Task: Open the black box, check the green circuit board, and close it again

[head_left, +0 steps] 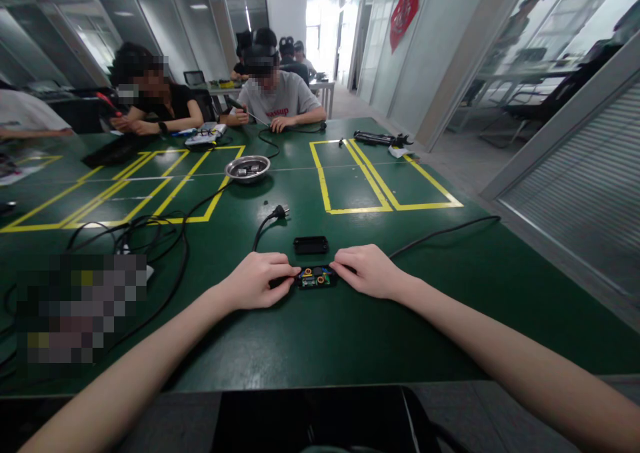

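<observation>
An opened power adapter (pixel 317 281) lies on the green table in front of me, its green circuit board with copper-coloured coils facing up in a black half-shell. At its left end, my left hand (pixel 263 280) is closed, thumb and fingers pinching the edge. My right hand (pixel 367 271) grips the opposite end with its fingertips, the other fingers curled. Just beyond the adapter rests its black cover (pixel 311 244), hollow side up. A black cord with a plug (pixel 280 212) comes from behind my left hand. Another black cord (pixel 445 231) runs off to the right behind my right hand.
Farther back stands a metal bowl (pixel 248 169) holding small metal parts. Tangled black cables (pixel 145 230) spread over the left side. Yellow tape (pixel 360 210) marks rectangles on the table (pixel 280 353). A black tool-like object (pixel 383 138) lies at the far right. Several people sit across the table.
</observation>
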